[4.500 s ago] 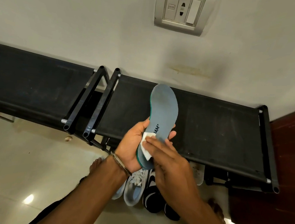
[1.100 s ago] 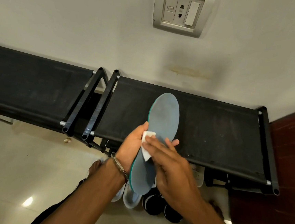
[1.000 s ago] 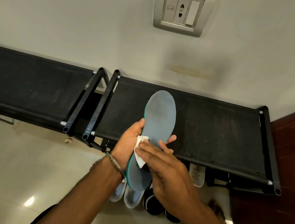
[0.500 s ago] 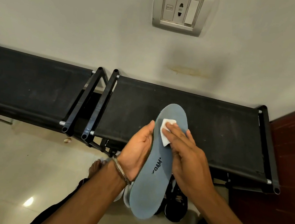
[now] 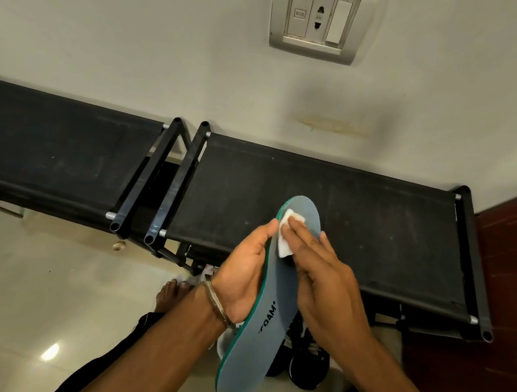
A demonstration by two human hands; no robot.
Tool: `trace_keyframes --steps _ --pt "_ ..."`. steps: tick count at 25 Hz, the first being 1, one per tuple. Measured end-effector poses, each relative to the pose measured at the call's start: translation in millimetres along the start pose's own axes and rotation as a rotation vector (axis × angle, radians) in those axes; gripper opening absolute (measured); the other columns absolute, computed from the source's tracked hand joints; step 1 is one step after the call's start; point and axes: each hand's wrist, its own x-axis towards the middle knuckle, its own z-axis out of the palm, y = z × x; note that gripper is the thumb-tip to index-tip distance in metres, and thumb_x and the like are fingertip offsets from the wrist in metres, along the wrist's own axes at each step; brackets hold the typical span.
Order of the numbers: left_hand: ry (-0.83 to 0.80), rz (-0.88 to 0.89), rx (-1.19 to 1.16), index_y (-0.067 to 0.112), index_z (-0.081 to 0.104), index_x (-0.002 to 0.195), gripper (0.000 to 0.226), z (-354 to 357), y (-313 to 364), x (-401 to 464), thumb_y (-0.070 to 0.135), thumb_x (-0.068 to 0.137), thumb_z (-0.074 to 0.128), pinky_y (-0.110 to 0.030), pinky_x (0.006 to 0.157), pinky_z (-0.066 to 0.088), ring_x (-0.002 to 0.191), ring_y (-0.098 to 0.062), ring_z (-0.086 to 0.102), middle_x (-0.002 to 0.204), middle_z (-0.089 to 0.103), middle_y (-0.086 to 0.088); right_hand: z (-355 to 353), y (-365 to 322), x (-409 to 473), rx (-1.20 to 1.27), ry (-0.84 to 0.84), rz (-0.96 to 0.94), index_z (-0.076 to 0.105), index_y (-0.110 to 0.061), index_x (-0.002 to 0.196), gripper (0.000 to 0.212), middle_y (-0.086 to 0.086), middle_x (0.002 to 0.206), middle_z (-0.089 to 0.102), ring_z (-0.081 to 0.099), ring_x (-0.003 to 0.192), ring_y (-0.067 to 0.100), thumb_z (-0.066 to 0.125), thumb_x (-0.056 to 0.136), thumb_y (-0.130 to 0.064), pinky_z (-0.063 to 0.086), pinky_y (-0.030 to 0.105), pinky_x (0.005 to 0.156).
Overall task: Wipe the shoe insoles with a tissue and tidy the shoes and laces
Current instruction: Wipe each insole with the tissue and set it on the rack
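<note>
The insole (image 5: 266, 321) is being held up in the air above the floor, in front of the near edge of the black shoe rack (image 5: 389, 226); its grey face is turning towards the camera, a green rim is running along its left edge, and its toe end is pointing far, its heel end near. The tissue (image 5: 286, 234), a small folded white pad, is lying on the toe end; the right hand (image 5: 321, 282) is pressing it flat with nearly straight fingers (image 5: 297, 233), gripping nothing round. The left hand (image 5: 245, 273) is cupping the insole's left edge, its thumb (image 5: 268, 228) reaching up beside the tissue, its other fingers hidden behind the foam, so the hold is looking like a light one. A metal bracelet (image 5: 218, 301) is sitting on the left wrist. Below the hands, black shoes (image 5: 308, 366) are standing on the pale floor (image 5: 24, 284), partly hidden; a bare foot (image 5: 169, 294) is showing to their left.

The risk, as I judge it: the foam is thin and bendy, and pressing hard near the unsupported toe could be folding it or sliding it out of the left palm; the tissue, merely pressed, could be slipping off and dropping to the floor.
</note>
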Motion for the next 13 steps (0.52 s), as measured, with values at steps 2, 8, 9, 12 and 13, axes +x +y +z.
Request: trace_keyframes --steps 2,8,9,12,13 --pt "0.033 -0.031 0.148 0.018 0.060 0.134 0.055 1.8 -7.6 1.9 0.052 0.097 0.038 -0.043 0.106 0.042 0.122 -0.026 0.057 0.136 0.059 -0.012 -9.6 17.4 5.7 0.002 0.079 0.089 0.047 -0.018 0.145 0.067 -0.009 0.152 0.038 0.036 0.143 0.014 0.053 0.087 0.017 0.022 0.036 0.122" --pt "0.078 -0.023 -0.015 0.008 0.053 0.138 0.065 -4.1 7.6 -0.6 0.055 0.095 0.041 -0.038 0.115 0.032 0.130 -0.027 0.047 0.146 0.046 -0.016 6.0 -19.4 -6.4 -0.012 0.000 -0.105 0.053 -0.014 0.140 0.052 -0.004 0.147 0.047 0.037 0.140 0.004 0.045 0.091 0.001 0.020 0.025 0.120" --pt "0.075 -0.022 -0.013 0.008 0.053 0.139 0.065 -5.3 9.4 -1.3 0.056 0.096 0.041 -0.038 0.115 0.033 0.129 -0.027 0.048 0.146 0.046 -0.016 6.5 -16.4 -5.3 -0.022 -0.002 -0.112 0.054 -0.015 0.140 0.052 -0.003 0.147 0.048 0.039 0.140 0.006 0.045 0.091 0.000 0.021 0.027 0.120" --pt "0.103 -0.051 0.114 0.016 0.060 0.134 0.059 -7.9 1.0 3.4 0.056 0.097 0.036 -0.039 0.100 0.042 0.115 -0.028 0.055 0.133 0.059 -0.013 -4.4 10.7 3.5 -0.022 0.080 0.071 0.052 -0.018 0.140 0.062 -0.007 0.148 0.045 0.041 0.140 0.015 0.054 0.087 0.014 0.020 0.032 0.122" --pt "0.128 -0.063 0.151 0.018 0.060 0.133 0.058 -6.3 -0.1 3.7 0.058 0.097 0.036 -0.041 0.100 0.041 0.117 -0.031 0.053 0.134 0.058 -0.013 -6.1 13.5 4.0 -0.015 0.103 0.097 0.052 -0.016 0.140 0.064 -0.007 0.148 0.044 0.041 0.140 0.013 0.055 0.085 0.018 0.020 0.032 0.122"
